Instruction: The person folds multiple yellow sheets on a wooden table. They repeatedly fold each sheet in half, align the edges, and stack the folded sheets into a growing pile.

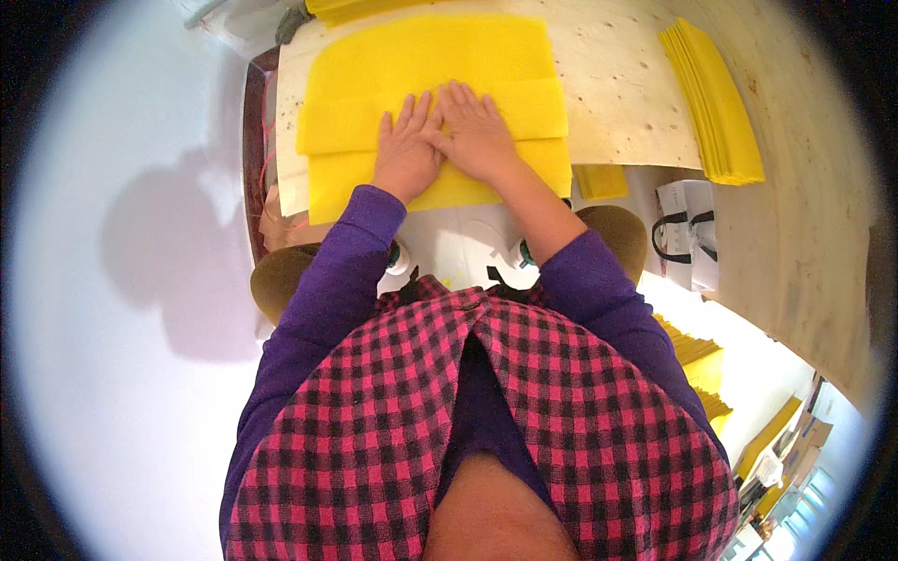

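A large yellow sheet (430, 65) lies on a pale wooden board (617, 84), with its near part folded over into a band across the middle. My left hand (407, 150) and my right hand (477, 136) rest flat on that fold, side by side and touching, fingers spread and pointing away from me. Neither hand grips anything. Purple sleeves cover both forearms.
A stack of folded yellow sheets (716, 103) lies on the board at the right. A small yellow piece (601, 180) sits near the board's front edge. A white bag with black handles (687, 234) stands to the right. More yellow stacks (697, 360) lie lower right.
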`<state>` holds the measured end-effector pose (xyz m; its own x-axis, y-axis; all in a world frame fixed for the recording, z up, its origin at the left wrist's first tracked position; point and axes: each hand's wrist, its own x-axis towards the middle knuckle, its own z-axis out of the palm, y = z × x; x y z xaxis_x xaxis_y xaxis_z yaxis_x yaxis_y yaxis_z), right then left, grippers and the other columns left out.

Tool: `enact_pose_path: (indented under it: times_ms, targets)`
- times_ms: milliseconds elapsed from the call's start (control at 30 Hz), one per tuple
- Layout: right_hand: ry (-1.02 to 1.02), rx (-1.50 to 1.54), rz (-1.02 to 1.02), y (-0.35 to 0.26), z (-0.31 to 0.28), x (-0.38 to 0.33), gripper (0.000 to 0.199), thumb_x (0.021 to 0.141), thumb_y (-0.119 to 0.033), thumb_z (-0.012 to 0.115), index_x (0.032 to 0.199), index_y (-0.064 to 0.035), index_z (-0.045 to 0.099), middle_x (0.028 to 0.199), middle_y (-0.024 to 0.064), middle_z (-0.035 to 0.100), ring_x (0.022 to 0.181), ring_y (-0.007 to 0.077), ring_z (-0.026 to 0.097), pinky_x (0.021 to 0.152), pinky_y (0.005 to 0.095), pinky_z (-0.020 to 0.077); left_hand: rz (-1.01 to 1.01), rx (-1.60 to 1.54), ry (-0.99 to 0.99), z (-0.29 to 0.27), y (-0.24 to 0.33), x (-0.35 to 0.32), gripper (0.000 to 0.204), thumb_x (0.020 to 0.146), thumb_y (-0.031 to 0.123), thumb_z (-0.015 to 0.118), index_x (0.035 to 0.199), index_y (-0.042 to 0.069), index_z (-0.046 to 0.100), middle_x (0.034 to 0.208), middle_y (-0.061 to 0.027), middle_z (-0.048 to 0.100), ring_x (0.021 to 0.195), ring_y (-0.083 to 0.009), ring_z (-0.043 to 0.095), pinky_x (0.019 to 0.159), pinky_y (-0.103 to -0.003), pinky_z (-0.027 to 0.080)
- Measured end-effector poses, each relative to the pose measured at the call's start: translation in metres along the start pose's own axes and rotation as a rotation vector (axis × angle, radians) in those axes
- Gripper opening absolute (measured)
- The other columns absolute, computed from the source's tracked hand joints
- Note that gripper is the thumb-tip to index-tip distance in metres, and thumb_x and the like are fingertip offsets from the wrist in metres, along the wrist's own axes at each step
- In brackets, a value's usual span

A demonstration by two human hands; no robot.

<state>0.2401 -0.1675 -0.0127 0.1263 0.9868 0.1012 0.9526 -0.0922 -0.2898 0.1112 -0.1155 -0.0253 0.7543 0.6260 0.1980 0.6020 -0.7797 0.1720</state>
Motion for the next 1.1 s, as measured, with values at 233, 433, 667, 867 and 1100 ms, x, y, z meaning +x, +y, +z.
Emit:
enact_pose_path:
  times_ms: [233, 433, 667, 867, 1100]
  targets:
    - [-0.031, -0.196, 0.158, 0.05, -0.013, -0.023, 0.076, 0.088, -0.057, 0.037, 0.143, -0.0061, 0.022, 0.15, 0.0104, 0.017, 0.14, 0.0214, 0.013, 0.112, 0.0423, 0.0101, -0.208, 0.082, -0.022, -0.01, -0.034, -0.009, 0.058, 0.09, 0.043, 0.041, 0.14, 0.015, 0.032, 0.146, -0.0111, 0.028, 0.136, -0.0283, 0.023, 0.107, -0.054, 0.017]
    - [-0.02, -0.234, 0.268, 0.068, -0.016, -0.032, 0.076, 0.088, -0.055, 0.038, 0.143, -0.0056, 0.019, 0.151, 0.0089, 0.015, 0.14, 0.0209, 0.013, 0.112, 0.0447, 0.0101, -0.412, 0.102, -0.034, -0.018, -0.072, -0.028, 0.059, 0.091, 0.043, 0.039, 0.142, 0.015, 0.028, 0.148, -0.0095, 0.023, 0.138, -0.0264, 0.019, 0.108, -0.055, 0.015]
    - [0.062, -0.204, 0.441, 0.084, -0.038, -0.053, 0.072, 0.089, -0.049, 0.041, 0.142, -0.0035, 0.021, 0.149, 0.0142, 0.018, 0.138, 0.0255, 0.015, 0.111, 0.0466, 0.0134, -0.457, 0.098, -0.011, -0.026, -0.09, -0.036, 0.06, 0.091, 0.041, 0.041, 0.142, 0.012, 0.026, 0.149, -0.012, 0.019, 0.139, -0.0286, 0.014, 0.108, -0.056, 0.013]
    - [0.336, 0.631, 0.509, 0.072, -0.073, -0.087, 0.045, 0.09, -0.022, 0.053, 0.126, 0.003, 0.041, 0.123, 0.0167, 0.05, 0.11, 0.0283, 0.051, 0.093, 0.0404, 0.0429, -0.314, -0.156, 0.354, -0.048, -0.08, -0.048, 0.049, 0.089, 0.023, 0.052, 0.133, 0.005, 0.04, 0.138, -0.0192, 0.036, 0.128, -0.035, 0.032, 0.104, -0.051, 0.025]
    - [0.302, 1.729, 0.854, 0.07, -0.05, -0.094, 0.036, 0.092, -0.018, 0.053, 0.114, 0.0099, 0.044, 0.104, 0.0236, 0.055, 0.097, 0.03, 0.059, 0.083, 0.0346, 0.0522, -0.906, -1.804, 0.372, -0.054, -0.051, -0.069, 0.03, 0.092, 0.01, 0.048, 0.116, -0.006, 0.04, 0.115, -0.0223, 0.048, 0.108, -0.0343, 0.051, 0.093, -0.042, 0.045]
